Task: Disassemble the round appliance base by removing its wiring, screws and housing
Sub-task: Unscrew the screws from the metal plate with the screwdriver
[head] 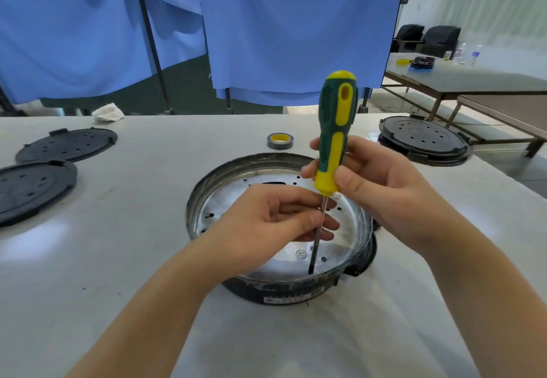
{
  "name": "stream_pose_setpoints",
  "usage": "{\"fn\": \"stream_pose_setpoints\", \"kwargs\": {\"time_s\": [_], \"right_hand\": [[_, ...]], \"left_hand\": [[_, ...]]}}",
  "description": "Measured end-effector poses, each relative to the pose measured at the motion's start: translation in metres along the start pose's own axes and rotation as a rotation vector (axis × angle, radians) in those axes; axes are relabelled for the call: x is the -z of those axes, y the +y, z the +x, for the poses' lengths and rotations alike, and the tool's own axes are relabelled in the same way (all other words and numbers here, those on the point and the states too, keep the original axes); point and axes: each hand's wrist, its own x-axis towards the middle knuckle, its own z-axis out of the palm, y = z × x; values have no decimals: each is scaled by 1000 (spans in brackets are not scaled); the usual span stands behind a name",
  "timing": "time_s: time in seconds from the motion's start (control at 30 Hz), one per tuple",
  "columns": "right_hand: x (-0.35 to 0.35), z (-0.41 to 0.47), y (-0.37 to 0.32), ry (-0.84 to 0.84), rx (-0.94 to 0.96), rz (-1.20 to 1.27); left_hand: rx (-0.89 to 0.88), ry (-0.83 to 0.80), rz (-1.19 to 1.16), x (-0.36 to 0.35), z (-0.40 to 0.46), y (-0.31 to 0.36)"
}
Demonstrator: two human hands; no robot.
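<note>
Upright, the green-and-yellow-handled screwdriver [334, 137] is gripped by the right hand [373, 185]; the left hand [278, 220] pinches its shaft. Below those fingers, the tip could slip and gouge the round silver-lined appliance base [359, 231].

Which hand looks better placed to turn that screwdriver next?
Probably the right hand: it grips the screwdriver handle, where turning happens. The left hand only pinches the shaft, steadying it.

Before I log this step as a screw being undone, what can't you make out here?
- Head view: screwdriver tip meets the base near its front rim; too small to show a screw head.
- Left hand covers the plate's centre.
- Right hand hides the right rim.
- Front label: print too small.
</note>
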Motion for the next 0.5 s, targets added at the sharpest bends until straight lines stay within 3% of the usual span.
{"fn": "stream_pose_setpoints", "kwargs": {"time_s": [0.13, 0.23, 0.37, 0.5], "right_hand": [[0, 3, 1, 11, -28, 31], [-5, 10, -8, 109, -25, 4], [-13, 24, -27, 375, 56, -267], [-14, 36, -48, 427, 112, -574]], "left_hand": [[-27, 31, 18, -1, 0, 1], [-23, 43, 45, -3, 0, 2], [-30, 42, 89, -2, -1, 3], [-36, 41, 102, -2, -1, 2]]}}
